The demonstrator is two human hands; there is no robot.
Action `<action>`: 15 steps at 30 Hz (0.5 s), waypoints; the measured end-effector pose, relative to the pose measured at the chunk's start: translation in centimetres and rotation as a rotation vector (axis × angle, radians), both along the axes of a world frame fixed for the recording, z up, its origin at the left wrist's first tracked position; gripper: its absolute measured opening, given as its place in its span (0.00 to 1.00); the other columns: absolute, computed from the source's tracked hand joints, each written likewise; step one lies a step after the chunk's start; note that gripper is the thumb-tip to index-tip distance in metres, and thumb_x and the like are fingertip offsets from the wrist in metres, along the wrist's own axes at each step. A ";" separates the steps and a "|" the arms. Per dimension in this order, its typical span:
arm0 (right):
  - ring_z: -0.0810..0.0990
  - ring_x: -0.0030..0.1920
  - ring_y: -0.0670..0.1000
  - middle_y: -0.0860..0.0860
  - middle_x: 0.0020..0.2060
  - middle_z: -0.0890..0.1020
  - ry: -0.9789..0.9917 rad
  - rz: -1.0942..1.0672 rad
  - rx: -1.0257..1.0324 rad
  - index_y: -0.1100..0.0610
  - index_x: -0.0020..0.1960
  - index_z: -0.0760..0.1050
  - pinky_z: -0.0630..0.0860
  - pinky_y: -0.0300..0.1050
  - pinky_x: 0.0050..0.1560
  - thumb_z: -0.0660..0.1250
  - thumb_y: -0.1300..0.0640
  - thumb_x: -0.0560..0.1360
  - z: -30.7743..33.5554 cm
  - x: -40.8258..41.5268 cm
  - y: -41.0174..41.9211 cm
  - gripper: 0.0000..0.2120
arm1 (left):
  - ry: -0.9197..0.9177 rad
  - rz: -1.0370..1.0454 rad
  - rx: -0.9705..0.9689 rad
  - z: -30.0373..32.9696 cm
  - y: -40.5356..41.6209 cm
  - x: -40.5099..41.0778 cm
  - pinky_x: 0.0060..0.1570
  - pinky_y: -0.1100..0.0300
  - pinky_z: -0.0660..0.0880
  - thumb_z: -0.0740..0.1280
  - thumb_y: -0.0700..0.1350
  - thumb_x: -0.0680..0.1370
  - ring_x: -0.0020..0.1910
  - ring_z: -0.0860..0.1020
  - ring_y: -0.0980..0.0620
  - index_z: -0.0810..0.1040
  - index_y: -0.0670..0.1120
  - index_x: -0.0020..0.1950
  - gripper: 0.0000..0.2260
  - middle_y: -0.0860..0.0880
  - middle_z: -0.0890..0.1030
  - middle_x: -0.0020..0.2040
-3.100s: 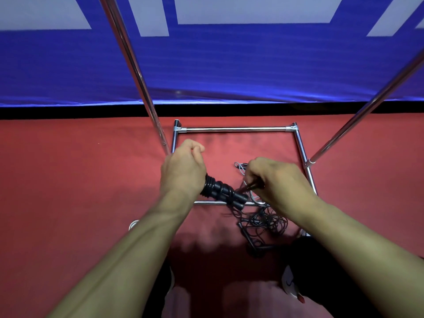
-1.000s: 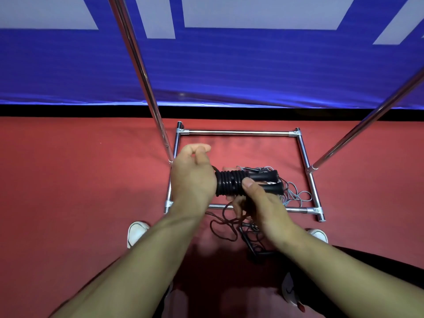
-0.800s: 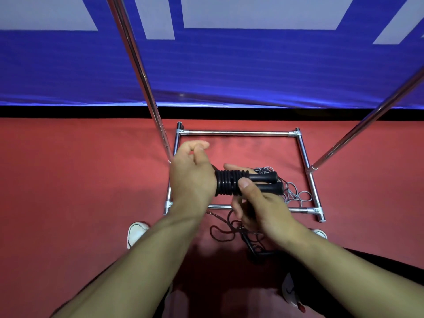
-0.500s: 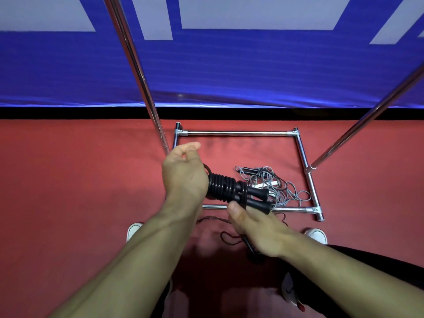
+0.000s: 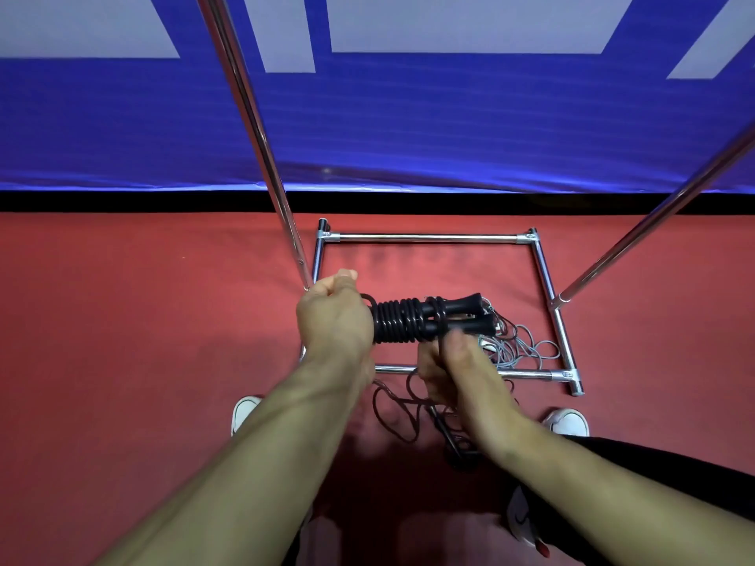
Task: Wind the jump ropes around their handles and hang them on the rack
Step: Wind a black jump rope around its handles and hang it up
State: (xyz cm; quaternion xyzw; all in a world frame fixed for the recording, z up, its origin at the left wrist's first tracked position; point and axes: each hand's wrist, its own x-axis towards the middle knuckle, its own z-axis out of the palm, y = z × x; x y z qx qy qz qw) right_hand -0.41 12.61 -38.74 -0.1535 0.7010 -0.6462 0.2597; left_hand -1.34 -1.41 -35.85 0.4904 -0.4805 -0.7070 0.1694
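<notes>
My left hand [image 5: 333, 316] grips one end of a pair of black jump-rope handles [image 5: 457, 310] held level above the floor. Black rope is coiled in several turns [image 5: 394, 324] round the handles beside that hand. My right hand [image 5: 447, 363] is just below the handles and holds the black rope, which runs up over them in a fresh turn. The loose black rope [image 5: 402, 414] hangs down to the floor. A grey jump rope [image 5: 517, 345] lies tangled inside the chrome rack's base frame [image 5: 425, 238].
Two chrome rack uprights rise from the base, the left upright [image 5: 261, 149] and the right upright [image 5: 653, 222]. A blue banner [image 5: 408, 128] hangs behind over the red floor. My white shoes [image 5: 244, 408] stand near the frame's front bar.
The handles have swung back to level. My right hand has carried the black rope up and over them, adding another turn. The left hand keeps its grip.
</notes>
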 end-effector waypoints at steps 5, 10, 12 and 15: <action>0.65 0.27 0.45 0.47 0.27 0.68 -0.102 -0.054 -0.163 0.43 0.62 0.74 0.65 0.41 0.30 0.58 0.37 0.77 0.4 -1.0 -0.4 0.18 | -0.025 0.005 0.043 -0.4 -0.4 0.0 0.28 0.65 0.67 0.61 0.44 0.83 0.31 0.68 0.53 0.78 0.48 0.49 0.07 0.51 0.72 0.39; 0.76 0.31 0.50 0.52 0.30 0.78 -0.110 -0.030 -0.150 0.61 0.45 0.77 0.72 0.40 0.36 0.60 0.49 0.77 0.6 -1.6 -0.2 0.15 | -0.024 0.014 0.132 -0.6 -0.6 0.4 0.17 0.71 0.60 0.61 0.42 0.83 0.26 0.63 0.52 0.73 0.45 0.53 0.03 0.49 0.66 0.34; 0.67 0.27 0.50 0.49 0.26 0.72 -0.095 0.008 -0.175 0.52 0.38 0.75 0.65 0.42 0.31 0.59 0.51 0.78 0.9 -1.5 -0.2 0.12 | -0.018 -0.003 0.098 -0.6 -0.6 0.3 0.18 0.69 0.60 0.60 0.43 0.83 0.26 0.64 0.53 0.74 0.45 0.52 0.05 0.49 0.67 0.34; 0.58 0.27 0.48 0.47 0.25 0.63 -0.218 -0.050 -0.208 0.51 0.33 0.69 0.57 0.43 0.30 0.60 0.47 0.77 0.9 -1.5 -0.1 0.15 | -0.013 -0.050 -0.012 -0.6 -0.3 0.1 0.24 0.65 0.64 0.61 0.45 0.83 0.28 0.66 0.53 0.76 0.46 0.49 0.07 0.51 0.69 0.34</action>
